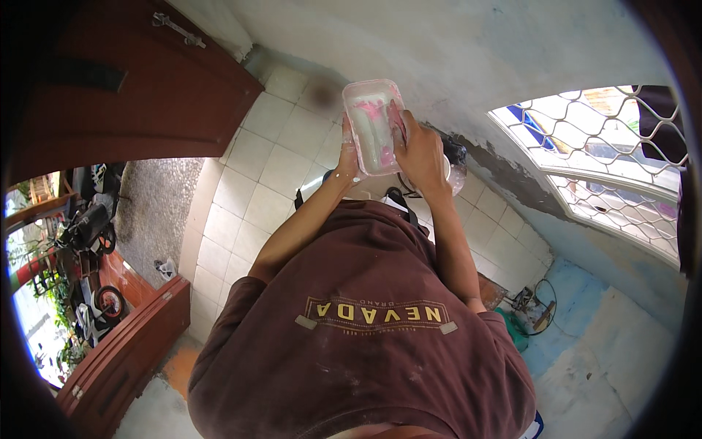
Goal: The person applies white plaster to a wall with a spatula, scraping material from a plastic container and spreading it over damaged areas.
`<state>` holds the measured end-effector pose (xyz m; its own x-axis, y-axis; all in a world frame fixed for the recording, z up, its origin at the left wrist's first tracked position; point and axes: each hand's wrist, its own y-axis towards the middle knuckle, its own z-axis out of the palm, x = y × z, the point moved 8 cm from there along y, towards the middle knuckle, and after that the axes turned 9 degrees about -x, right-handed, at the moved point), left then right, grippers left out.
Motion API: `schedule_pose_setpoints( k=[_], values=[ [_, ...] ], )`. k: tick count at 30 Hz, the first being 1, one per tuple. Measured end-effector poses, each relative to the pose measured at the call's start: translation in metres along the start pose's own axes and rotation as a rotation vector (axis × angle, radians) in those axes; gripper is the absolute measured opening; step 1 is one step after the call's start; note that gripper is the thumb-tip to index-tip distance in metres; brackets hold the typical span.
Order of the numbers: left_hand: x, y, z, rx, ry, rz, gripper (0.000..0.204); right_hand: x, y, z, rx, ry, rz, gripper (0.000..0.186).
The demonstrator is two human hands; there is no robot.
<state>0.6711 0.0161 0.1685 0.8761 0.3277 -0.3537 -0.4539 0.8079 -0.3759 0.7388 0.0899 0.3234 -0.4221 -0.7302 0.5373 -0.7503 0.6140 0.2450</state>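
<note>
Both of my hands hold a shallow rectangular plastic tray (377,128) in front of me, above the tiled floor. It is pale pink and white, and its inside is smeared with white and pink paint-like residue. My left hand (349,155) is closed on the tray's left side, with white smudges on the fingers. Gripping the opposite side, my right hand (422,154) has its thumb and fingertips at the rim, also smudged. The tray is tilted so its inside faces me. Its underside, and the fingers beneath it, are hidden.
Pale square tiles (263,175) cover the floor. A patchy wall (439,44) rises ahead, with a grilled window (585,132) to the right. Red-brown doors (131,80) stand at the left; a motorcycle (91,219) is outside. A green object (515,329) lies by my right side.
</note>
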Motion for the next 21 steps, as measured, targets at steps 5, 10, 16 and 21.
schedule_pose_setpoints(
  k=[5,10,16,21],
  values=[
    [-0.020,-0.001,0.002,0.066,-0.050,-0.048,0.082,0.020,0.012,0.001,-0.008,0.057,0.065,0.034],
    [-0.029,0.003,-0.010,0.063,-0.009,-0.053,0.084,0.041,0.014,0.027,0.044,-0.072,0.049,0.035],
    [-0.040,-0.004,-0.012,0.066,0.039,-0.035,0.084,0.056,0.013,0.027,-0.004,-0.071,0.055,0.038],
    [-0.055,-0.010,-0.008,0.129,-0.002,-0.024,0.085,0.057,0.017,0.031,-0.005,-0.076,0.155,0.035]
  ],
)
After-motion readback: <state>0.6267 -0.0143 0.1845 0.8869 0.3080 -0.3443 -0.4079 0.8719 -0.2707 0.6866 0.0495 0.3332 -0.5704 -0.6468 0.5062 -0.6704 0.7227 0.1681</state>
